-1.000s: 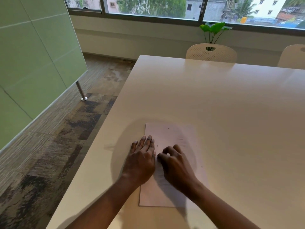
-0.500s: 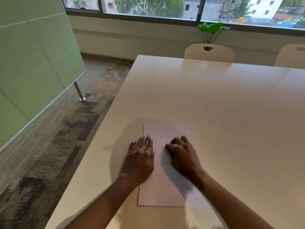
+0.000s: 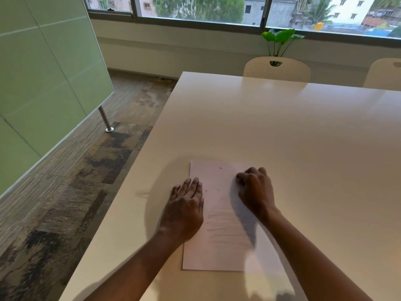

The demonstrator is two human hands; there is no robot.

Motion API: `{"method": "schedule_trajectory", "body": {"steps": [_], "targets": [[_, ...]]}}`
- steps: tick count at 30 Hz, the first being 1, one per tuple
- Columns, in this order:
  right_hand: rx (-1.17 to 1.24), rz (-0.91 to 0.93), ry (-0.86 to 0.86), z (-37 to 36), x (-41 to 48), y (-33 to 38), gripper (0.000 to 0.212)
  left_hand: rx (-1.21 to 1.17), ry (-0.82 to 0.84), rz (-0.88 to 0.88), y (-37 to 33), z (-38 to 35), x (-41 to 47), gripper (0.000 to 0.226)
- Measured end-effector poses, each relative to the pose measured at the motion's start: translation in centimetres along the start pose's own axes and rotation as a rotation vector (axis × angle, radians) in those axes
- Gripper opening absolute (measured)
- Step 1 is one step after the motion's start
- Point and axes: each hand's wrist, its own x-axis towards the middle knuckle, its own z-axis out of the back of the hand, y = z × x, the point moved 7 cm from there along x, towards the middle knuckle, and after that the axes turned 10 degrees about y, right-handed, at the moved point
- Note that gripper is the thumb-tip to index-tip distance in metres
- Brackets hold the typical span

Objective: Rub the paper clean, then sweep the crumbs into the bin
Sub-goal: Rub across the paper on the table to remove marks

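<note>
Head view. White desk, its left edge running along patterned flooring. The paper lies flat near the desk's left edge, towards the near end, long side pointing away from the person.

Left hand rests palm down with straight fingers, spread over the paper's left edge and partly on the bare desk: a flat hand pinning the sheet, not gripping it. Right hand sits at the paper's far right corner with knuckles up and fingers curled under. Whatever they may pinch is hidden beneath the hand, so I cannot tell whether it holds an eraser or nothing.

Faint grey lines cross the middle of the sheet, between the two wrists. The far half looks mostly blank. A few dark crumbs lie on the far part of the paper, with others just beside the left fingertips.

Judgement: rubbing is partway. The far end reads as cleaned, and the faint lines in the middle are left to do. Sweeping not yet begun — crumbs sit loose on the sheet, and no bin is in view.

Elsewhere: two pale chairs at the desk's far edge, a leafy plant behind them under the window, and a green panel to the left.
</note>
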Motion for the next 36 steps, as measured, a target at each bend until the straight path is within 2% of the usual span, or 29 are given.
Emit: {"method": "schedule_trajectory", "body": {"steps": [2,7,8,12,14,18,20,23,24,29,30,34,36], "targets": [[0.031,-0.014,-0.01,-0.1,0.0,0.7,0.021,-0.001,-0.001,0.003,0.1,0.0,0.0,0.058],[0.053,0.289,0.051,-2.3,-3.3,5.4,0.017,-0.003,-0.007,0.009,0.2,-0.1,0.1,0.059],[0.043,0.276,0.042,-1.8,-2.7,4.6,0.018,-0.001,-0.005,0.005,0.1,-0.1,0.2,0.059],[0.038,0.019,-0.017,-0.1,0.2,0.3,0.023,0.003,-0.002,0.003,0.0,0.0,0.1,0.058],[0.066,0.029,-0.025,-0.5,0.0,1.3,0.021,-0.004,-0.005,0.007,0.1,0.0,0.0,0.058],[0.091,0.223,0.039,-2.2,-2.1,3.9,0.017,0.004,-0.013,0.008,0.2,-0.1,0.1,0.059],[0.073,0.156,0.02,-1.3,-0.7,2.1,0.018,0.006,-0.013,0.005,0.2,-0.2,0.2,0.06],[0.088,-0.051,-0.025,0.0,1.0,-0.6,0.02,0.022,-0.013,0.009,0.2,-0.3,0.1,0.06],[0.101,-0.046,-0.035,0.0,0.9,-0.1,0.02,0.022,-0.016,0.009,0.2,-0.2,0.1,0.059],[0.074,0.258,0.052,-2.4,-2.6,4.9,0.016,0.019,-0.022,0.003,0.1,0.0,0.2,0.059],[0.076,0.241,0.041,-2.1,-2.2,4.2,0.017,0.014,-0.022,0.002,0.1,0.0,0.3,0.059],[0.08,-0.049,-0.012,-0.3,0.0,0.0,0.022,0.011,-0.021,0.004,0.0,0.1,0.0,0.057],[0.074,-0.052,-0.018,-0.3,-0.4,1.0,0.021,0.011,-0.023,0.004,0.0,0.3,-0.1,0.057]]}}
